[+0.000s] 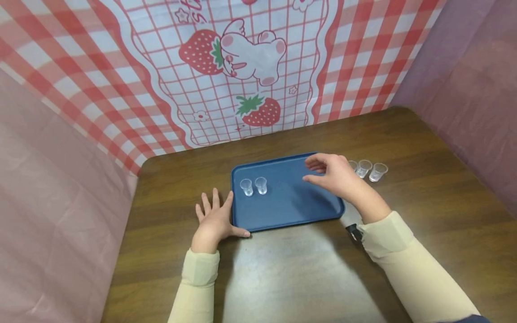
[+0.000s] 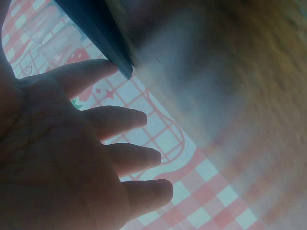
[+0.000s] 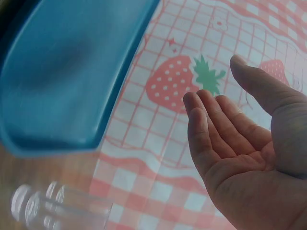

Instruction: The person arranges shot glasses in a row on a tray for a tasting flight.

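- The blue tray (image 1: pixel 278 206) lies flat around the middle of the brown wooden surface (image 1: pixel 177 179), its long sides running left to right from where the person works.
- Of the person's two hands, the left hand (image 1: pixel 214 222) is at the tray's left end, fingers fanned out and grasping nothing; the index fingertip meets the left rim and the thumb lies along the near-left corner.
- The right hand (image 1: pixel 333 172) hangs above the tray's right part, released, with the thumb apart from the gently bent fingers and nothing between them; its shadow falls on the tray below.
- Two small clear cups stand upright toward the tray's left end, side by side with a narrow gap: a left cup (image 1: pixel 247 187) and a right cup (image 1: pixel 261 185).
- Three more of the same kind sit in a close row on the surface, just beyond the tray's right end: an inner cup (image 1: pixel 353 165) partly covered by the right hand in the head view, a middle cup (image 1: pixel 364 169) and an outer cup (image 1: pixel 378 172).
- Both arms wear pale cream sleeves (image 1: pixel 198 280), and a black fastening (image 1: pixel 354 232) shows beside the right cuff.
- Behind the surface hangs a red-and-white checked cloth (image 1: pixel 363 54) printed with strawberries and a white cartoon animal; plain pinkish drapes (image 1: pixel 56 193) close in both sides.
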`<control>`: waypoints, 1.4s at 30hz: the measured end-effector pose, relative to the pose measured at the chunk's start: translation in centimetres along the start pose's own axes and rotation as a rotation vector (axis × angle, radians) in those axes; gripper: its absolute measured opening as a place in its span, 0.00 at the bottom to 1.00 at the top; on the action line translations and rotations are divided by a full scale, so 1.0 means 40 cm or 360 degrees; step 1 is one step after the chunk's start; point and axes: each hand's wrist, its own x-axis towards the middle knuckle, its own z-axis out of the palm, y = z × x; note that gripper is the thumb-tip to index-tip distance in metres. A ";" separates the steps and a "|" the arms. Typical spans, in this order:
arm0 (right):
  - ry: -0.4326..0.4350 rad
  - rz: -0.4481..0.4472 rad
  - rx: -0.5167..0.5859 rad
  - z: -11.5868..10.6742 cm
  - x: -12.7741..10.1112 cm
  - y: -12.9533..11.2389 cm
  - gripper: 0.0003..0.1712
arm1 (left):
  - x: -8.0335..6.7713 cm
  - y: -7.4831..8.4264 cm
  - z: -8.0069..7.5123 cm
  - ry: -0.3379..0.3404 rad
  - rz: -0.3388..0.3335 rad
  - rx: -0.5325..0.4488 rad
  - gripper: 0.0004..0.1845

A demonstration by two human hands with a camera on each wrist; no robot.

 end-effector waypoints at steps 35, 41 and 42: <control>0.0209 0.0123 -0.0081 -0.125 -0.144 0.134 0.31 | -0.007 0.004 0.016 0.0025 0.0002 -0.0012 0.72; 0.0233 0.0132 -0.0050 -0.138 -0.154 0.154 0.30 | -0.005 0.004 0.010 0.0029 -0.0001 -0.0018 0.72; 0.0236 0.0136 -0.0044 -0.139 -0.156 0.158 0.31 | -0.004 0.003 0.009 0.0029 -0.0002 -0.0016 0.72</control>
